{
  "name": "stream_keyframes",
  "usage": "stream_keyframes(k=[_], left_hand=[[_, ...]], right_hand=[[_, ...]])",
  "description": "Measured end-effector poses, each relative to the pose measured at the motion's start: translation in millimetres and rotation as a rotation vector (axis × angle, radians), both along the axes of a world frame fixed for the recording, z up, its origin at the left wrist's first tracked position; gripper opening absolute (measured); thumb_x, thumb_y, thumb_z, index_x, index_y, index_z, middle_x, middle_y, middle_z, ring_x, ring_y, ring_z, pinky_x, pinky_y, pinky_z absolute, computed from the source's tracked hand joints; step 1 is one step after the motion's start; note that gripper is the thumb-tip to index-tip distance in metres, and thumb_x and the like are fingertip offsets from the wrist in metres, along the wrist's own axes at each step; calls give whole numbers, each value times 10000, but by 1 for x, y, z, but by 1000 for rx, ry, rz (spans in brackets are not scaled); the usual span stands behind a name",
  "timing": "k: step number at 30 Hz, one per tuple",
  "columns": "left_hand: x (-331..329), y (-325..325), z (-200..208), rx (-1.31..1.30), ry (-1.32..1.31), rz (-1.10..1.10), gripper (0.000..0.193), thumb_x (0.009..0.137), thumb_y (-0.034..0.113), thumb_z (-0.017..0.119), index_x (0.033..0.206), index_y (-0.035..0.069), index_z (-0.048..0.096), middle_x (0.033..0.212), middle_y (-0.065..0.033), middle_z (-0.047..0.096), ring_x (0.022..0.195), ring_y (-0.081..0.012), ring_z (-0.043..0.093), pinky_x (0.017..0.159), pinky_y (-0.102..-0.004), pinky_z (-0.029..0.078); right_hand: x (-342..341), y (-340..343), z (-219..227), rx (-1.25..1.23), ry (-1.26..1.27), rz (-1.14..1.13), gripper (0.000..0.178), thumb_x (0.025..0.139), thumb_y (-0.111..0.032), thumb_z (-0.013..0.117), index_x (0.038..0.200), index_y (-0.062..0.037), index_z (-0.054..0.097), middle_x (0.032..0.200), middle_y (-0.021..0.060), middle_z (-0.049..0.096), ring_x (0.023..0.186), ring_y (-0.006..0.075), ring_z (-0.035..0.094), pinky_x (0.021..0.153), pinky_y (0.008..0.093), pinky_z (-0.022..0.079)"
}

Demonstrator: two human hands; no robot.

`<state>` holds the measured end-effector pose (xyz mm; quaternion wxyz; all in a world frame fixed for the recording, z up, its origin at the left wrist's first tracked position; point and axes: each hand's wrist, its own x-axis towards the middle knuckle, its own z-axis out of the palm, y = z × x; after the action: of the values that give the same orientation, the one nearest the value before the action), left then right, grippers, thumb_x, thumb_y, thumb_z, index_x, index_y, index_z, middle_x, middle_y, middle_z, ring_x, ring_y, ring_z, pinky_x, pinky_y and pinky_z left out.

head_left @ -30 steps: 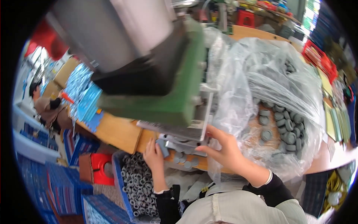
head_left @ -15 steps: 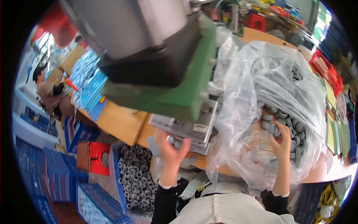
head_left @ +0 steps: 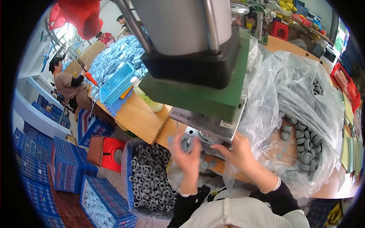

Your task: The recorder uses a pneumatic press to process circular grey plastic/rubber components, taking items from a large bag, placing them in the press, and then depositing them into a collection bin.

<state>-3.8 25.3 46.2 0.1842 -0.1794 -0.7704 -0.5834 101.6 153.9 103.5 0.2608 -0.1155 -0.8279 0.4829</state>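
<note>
My left hand (head_left: 186,157), smeared by motion, is in front of the press with a grey ring (head_left: 185,143) between thumb and fingers. At the right front corner of the press's metal die plate (head_left: 205,122) is my right hand (head_left: 243,152). Its thumb stretches left, apart from the fingers, whose tips are partly hidden at the plate. I see nothing held in it. Above both hands hangs the press's green block (head_left: 194,97) with a black base and grey cylinder. Small grey discs (head_left: 205,164) lie on the table below the die.
On the right, a clear plastic bag (head_left: 273,87) spreads around a pile of grey round parts (head_left: 306,146). A blue bin (head_left: 127,171) of grey rings stands at lower left, near a red stool (head_left: 114,152). A bottle (head_left: 150,98) and blue basket (head_left: 116,83) stand farther left; a person (head_left: 68,83) works beyond.
My right hand has moved left from the grey parts in the bag to the die plate. My left hand stays by the press front, now with a grey ring. The view has shifted left.
</note>
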Motion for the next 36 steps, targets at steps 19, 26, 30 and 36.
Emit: stream_keyframes(k=[19, 26, 30, 36], left_hand=[[-85, -43, -82, -733, 271, -166, 263, 886, 109, 507, 1110, 16, 610, 1182, -138, 591, 1179, -410, 465, 979, -475, 344], [-45, -24, -60, -356, 350, -154, 354, 908, 145, 476, 1201, -47, 522, 1299, -195, 500, 1257, -421, 390, 1021, -497, 300], [-28, -3, -37, -257, 498, -289, 811, 684, 410, 747, 1276, -27, 406, 1226, -225, 479, 1086, -409, 467, 928, -503, 339], [-14, 63, 25, -17, 287, -274, 456, 675, 239, 763, 1036, 22, 589, 1005, -167, 614, 913, -384, 572, 838, -461, 400]], right_hand=[[169, 114, -27, 567, -616, -1116, 481, 680, -169, 755, 1084, 3, 556, 1095, 202, 547, 990, 358, 535, 843, 424, 438], [219, 148, -55, 464, -764, -1160, 305, 699, -139, 741, 957, -16, 634, 1075, 168, 573, 938, 327, 563, 806, 404, 468], [191, 131, -39, -69, -146, -816, 384, 677, 72, 672, 1049, -16, 637, 1195, 138, 552, 908, 207, 603, 796, 268, 484], [106, 56, -2, -293, 139, -241, 422, 709, 47, 715, 1109, 9, 589, 1299, 141, 423, 1045, 173, 543, 820, 258, 467]])
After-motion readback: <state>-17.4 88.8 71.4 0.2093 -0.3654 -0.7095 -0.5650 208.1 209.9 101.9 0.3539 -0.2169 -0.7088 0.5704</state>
